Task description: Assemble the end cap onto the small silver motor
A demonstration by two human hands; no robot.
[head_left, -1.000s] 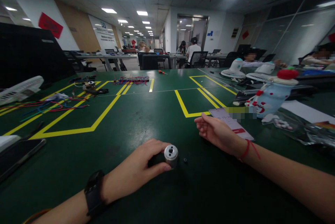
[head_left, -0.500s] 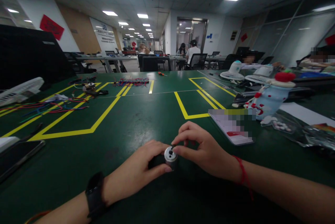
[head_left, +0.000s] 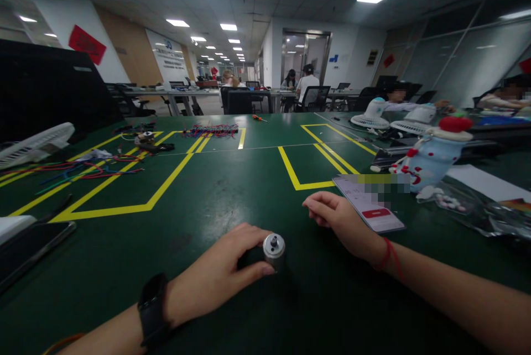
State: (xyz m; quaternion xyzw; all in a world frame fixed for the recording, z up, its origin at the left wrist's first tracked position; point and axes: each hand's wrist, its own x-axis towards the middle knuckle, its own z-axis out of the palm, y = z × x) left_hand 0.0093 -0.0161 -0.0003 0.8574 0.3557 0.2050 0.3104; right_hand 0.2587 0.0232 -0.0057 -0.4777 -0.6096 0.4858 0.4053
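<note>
A small silver electric motor (head_left: 274, 252) stands upright on the green table, its short dark shaft pointing up. My left hand (head_left: 232, 258) wraps thumb and fingers around its side from the left. To the right, apart from the motor, my right hand (head_left: 334, 217) hovers with fingers curled and thumb pressed in. Whatever its fingertips may hold is hidden or too small to make out. Close behind that hand lies a phone with a lit screen (head_left: 375, 208).
Loose coloured wires (head_left: 91, 167) and a wire bundle (head_left: 211, 131) lie left and far. An orange screwdriver (head_left: 259, 118) is at the back. Rightward stand white fans (head_left: 370, 114), a light-blue cup (head_left: 440, 156) and plastic bags (head_left: 483, 214). A dark phone (head_left: 37, 250) lies left.
My right hand has left the motor's top and moved right and slightly up, toward the lit phone. The left hand keeps its grip on the motor.
</note>
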